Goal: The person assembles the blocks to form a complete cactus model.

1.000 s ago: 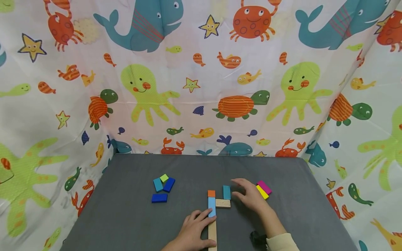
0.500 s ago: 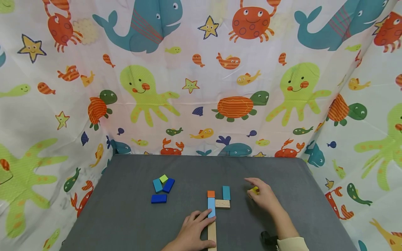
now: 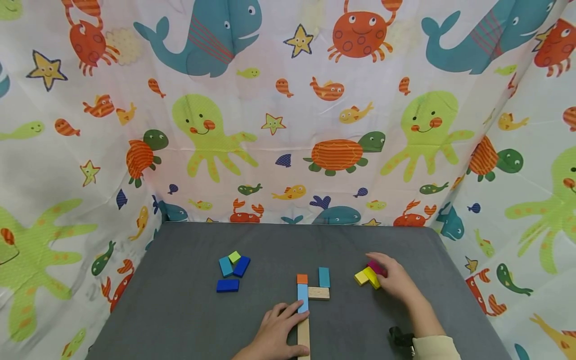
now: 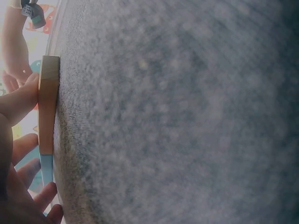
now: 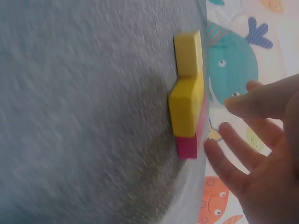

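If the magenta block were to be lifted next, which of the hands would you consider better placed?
Probably the right hand: it is right by the magenta block and appears to hold nothing. The left hand is farther off, touching the light-blue block and the long wooden block.

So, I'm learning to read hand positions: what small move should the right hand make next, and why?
Probably curl the right hand round the magenta block: in the head view it reaches over that block, but the right wrist view shows its fingers apart from it, with nothing held. The left hand touches the long wooden block.
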Tool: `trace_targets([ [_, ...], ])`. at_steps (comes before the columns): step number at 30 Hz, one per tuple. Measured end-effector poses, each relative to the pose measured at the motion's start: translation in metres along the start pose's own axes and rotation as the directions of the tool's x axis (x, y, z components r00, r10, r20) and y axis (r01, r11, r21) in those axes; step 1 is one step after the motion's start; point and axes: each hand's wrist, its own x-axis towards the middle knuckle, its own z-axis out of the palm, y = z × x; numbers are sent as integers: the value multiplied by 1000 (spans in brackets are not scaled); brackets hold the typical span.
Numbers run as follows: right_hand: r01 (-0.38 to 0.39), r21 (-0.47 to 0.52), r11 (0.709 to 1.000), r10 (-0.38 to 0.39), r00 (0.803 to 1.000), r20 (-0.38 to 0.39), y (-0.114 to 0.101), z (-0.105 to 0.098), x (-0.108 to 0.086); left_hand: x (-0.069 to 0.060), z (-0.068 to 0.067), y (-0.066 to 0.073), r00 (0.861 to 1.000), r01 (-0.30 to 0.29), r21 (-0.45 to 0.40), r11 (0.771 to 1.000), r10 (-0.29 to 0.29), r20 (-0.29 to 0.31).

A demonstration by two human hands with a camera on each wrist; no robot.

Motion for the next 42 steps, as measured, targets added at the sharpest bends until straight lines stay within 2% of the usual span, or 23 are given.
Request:
trace_targets([
  [7, -10, 5, 1000, 10, 992, 125, 6, -10, 6, 0, 1, -1, 1000, 5, -1, 1000, -5, -5],
  [12, -29, -11, 1000, 31, 987, 158, 8, -11, 8, -1, -3, 4, 999, 22, -5, 1000, -21, 32],
  [17, -97, -20, 995, 99, 978, 183, 10, -9, 7, -2, -7, 8, 999, 30, 9, 1000, -30, 36],
  [21, -107, -35, 994, 111, 976, 188, 12, -8, 8, -2, -7, 7, 1000, 11, 24, 1000, -12, 28],
  [28, -42, -60, 997, 53, 982, 181, 18, -7, 8, 0, -2, 2, 1000, 5, 4, 1000, -5, 16],
  [33, -73, -101, 992, 90, 980, 179, 22, -6, 11, 2, -1, 0, 1000, 17, -1, 1000, -17, 16],
  [35, -93, -128, 987, 114, 979, 167, 23, -7, 12, 2, -1, 1, 1000, 21, 0, 1000, -21, 20],
  [42, -84, -191, 978, 105, 989, 100, 24, -13, 12, 3, 1, -1, 1000, 13, 9, 1000, -13, 16],
])
